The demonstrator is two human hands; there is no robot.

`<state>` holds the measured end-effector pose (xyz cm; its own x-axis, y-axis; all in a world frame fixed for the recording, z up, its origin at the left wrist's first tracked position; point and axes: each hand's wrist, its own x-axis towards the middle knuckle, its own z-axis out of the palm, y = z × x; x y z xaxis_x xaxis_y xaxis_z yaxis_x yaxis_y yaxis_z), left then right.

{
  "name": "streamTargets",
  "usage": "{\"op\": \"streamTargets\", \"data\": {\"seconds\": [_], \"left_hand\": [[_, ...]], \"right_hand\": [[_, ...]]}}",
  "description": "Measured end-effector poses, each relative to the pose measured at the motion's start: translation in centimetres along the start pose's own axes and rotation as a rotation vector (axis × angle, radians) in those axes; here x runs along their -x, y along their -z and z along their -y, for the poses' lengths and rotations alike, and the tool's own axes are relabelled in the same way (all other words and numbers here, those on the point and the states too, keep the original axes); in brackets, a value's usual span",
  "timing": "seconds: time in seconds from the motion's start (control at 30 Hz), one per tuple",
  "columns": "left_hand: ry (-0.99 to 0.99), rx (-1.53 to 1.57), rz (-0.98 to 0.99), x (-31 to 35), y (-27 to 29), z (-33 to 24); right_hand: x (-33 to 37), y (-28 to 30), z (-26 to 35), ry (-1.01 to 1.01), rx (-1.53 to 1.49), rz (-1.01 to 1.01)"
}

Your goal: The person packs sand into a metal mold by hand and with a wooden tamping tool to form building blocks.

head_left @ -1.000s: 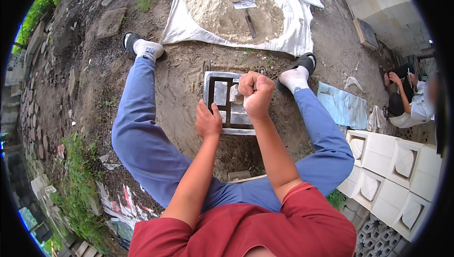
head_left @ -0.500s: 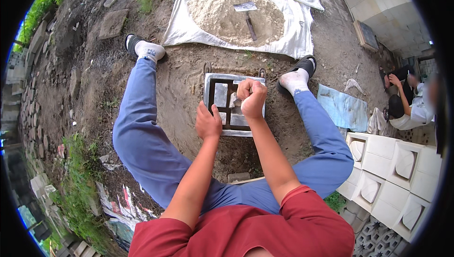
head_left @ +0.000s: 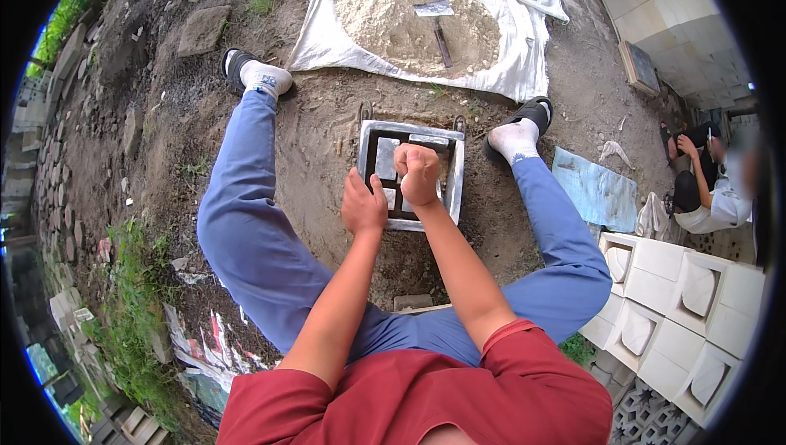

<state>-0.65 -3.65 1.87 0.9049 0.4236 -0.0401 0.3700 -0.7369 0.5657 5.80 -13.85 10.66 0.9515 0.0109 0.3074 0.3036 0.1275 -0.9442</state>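
Observation:
On the ground between my legs lies a square metal mould [head_left: 412, 127] with rectangular metal blocks [head_left: 387, 158] inside it and dark gaps between them. Over its middle, my right hand [head_left: 417, 175] is closed in a fist; what it grips, if anything, is hidden. My left hand [head_left: 363, 202] rests by the mould's near left side, fingers stretched out and thumb apart, holding nothing. My forearms hide part of the near rim. Two metal loops [head_left: 365, 111] stick out from the far edge.
Ahead, a white sheet [head_left: 327, 44] bears a heap of pale powder [head_left: 377, 15] with a trowel [head_left: 442, 34] on it. To the right are a blue sheet [head_left: 591, 187], stacked cream blocks [head_left: 661, 252] and a seated person [head_left: 712, 191]. Stones and grass [head_left: 131, 306] line the left.
My right fist has moved left and slightly down over the mould, uncovering blocks at its far right. My left hand stays near the left side. The whole view has shifted slightly.

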Motion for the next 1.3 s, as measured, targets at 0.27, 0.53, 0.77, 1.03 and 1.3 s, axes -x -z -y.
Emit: {"op": "streamTargets", "data": {"seconds": [0.27,0.53,0.77,1.03,1.3], "left_hand": [[-0.023,-0.035,-0.048,0.1,0.1,0.5],[-0.047,-0.032,-0.074,0.1,0.0,0.5],[-0.019,-0.036,-0.025,0.0,-0.2,0.3],[-0.018,-0.049,-0.039,0.1,0.2,0.9],[-0.005,0.006,-0.009,0.1,0.4,0.0]], "right_hand": [[-4.3,1.1,8.4,0.016,-0.178,-0.011],[-0.9,1.4,-1.2,0.117,0.082,0.06],[-3.3,1.5,-0.3,0.023,0.005,-0.039],[-5.1,0.3,5.8,0.024,-0.047,0.03],[-4.6,1.8,-2.8,0.014,-0.054,-0.047]]}}
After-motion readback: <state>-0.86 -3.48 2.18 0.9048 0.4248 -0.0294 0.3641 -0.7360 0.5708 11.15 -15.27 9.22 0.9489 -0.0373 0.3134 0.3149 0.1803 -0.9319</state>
